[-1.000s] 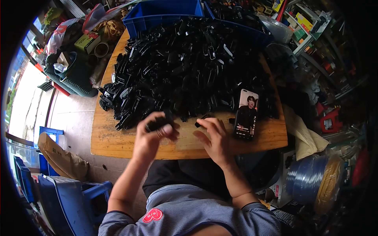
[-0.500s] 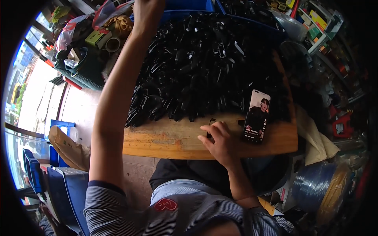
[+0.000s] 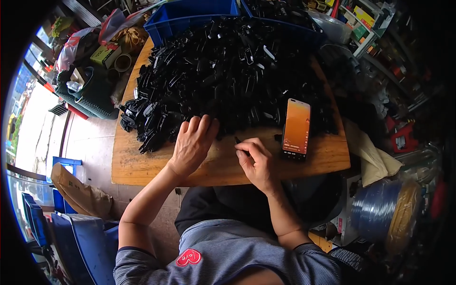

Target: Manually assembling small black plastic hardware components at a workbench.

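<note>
A large heap of small black plastic and metal parts [image 3: 223,76] covers most of the wooden table [image 3: 142,166]. At the heap's near edge is my left hand [image 3: 192,145], back up, its fingers slightly apart and bent down onto the parts; the fingertips are partly hidden. My right hand [image 3: 258,164] is closed above the bare front strip of the table, to the left of the phone. Between its thumb and forefinger a small black part [image 3: 237,140] sticks out; its exact kind is too small to tell.
A phone [image 3: 295,128] with a lit orange screen lies at the right of the table. Blue bins [image 3: 192,19] stand at the far edge, the right one holding black parts. A cardboard piece [image 3: 78,190] and blue containers [image 3: 88,237] are at left, wrapped spools [image 3: 384,213] at right.
My left hand has come back from the far blue bin to the heap's near edge. My right hand has shifted slightly left with the small black part. The phone's screen picture has changed.
</note>
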The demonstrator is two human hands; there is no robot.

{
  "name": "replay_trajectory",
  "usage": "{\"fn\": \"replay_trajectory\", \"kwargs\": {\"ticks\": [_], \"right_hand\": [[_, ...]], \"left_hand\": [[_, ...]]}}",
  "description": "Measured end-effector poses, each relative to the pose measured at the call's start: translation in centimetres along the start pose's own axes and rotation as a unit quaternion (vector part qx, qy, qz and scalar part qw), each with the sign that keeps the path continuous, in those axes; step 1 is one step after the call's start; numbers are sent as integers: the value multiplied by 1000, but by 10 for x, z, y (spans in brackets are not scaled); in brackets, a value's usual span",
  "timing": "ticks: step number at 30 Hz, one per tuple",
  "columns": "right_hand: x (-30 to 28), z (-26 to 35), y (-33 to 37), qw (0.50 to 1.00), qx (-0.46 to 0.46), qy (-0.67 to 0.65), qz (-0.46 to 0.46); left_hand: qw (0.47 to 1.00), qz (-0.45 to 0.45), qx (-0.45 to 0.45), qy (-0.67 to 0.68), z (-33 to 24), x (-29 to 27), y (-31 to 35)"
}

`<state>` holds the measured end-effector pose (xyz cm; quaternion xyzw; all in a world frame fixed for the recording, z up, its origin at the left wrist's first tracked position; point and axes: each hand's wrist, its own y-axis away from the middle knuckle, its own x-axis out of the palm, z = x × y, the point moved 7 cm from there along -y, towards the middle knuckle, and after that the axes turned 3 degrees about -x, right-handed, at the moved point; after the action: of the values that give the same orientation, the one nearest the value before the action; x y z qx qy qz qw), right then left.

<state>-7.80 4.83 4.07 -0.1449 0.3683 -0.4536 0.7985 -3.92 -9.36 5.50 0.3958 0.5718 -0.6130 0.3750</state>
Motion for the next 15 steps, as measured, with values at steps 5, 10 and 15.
{"fn": "replay_trajectory", "kwargs": {"ticks": [5,10,15], "right_hand": [[-1,-1,1,1000,-5,1,-2],[-15,-6,0,997,27,-2,-78],[-17,-9,3,993,78,-25,-90]], "left_hand": [[996,-73,22,45,2,-8,3],[977,-116,32,179,-14,-22,14],[976,-60,38,207,-46,-7,25]]}}
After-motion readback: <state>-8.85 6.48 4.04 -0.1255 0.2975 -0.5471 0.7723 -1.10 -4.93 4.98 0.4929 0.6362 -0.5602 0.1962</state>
